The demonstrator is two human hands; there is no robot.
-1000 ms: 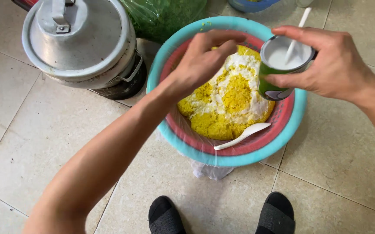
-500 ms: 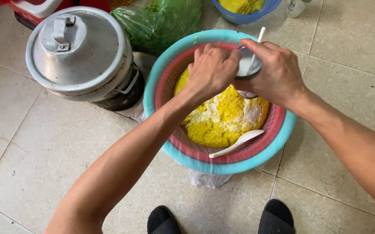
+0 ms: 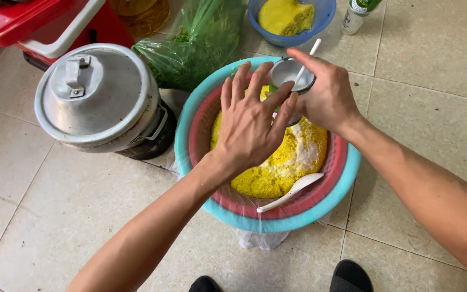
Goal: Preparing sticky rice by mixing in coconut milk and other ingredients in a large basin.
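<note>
A turquoise basin (image 3: 320,211) on the tiled floor holds a pink-red basket (image 3: 335,178) lined with clear plastic and filled with yellow sticky rice (image 3: 293,159) streaked with white. A white spoon (image 3: 293,192) lies on the rice at the near side. My right hand (image 3: 328,97) holds a small green tin can (image 3: 293,75) with a white spoon handle sticking out, above the far side of the basin. My left hand (image 3: 252,121) hovers over the rice with fingers spread, fingertips close to the can.
A large metal pot with lid (image 3: 101,103) stands left of the basin. A bag of green herbs (image 3: 195,43), a blue bowl of yellow food (image 3: 293,19), a bottle (image 3: 358,13) and a red container (image 3: 44,24) lie beyond. My feet (image 3: 349,276) are at the bottom edge.
My right hand has carried the can from the basin's right side to its far side. My left hand lifted off the rice and spread its fingers beside the can.
</note>
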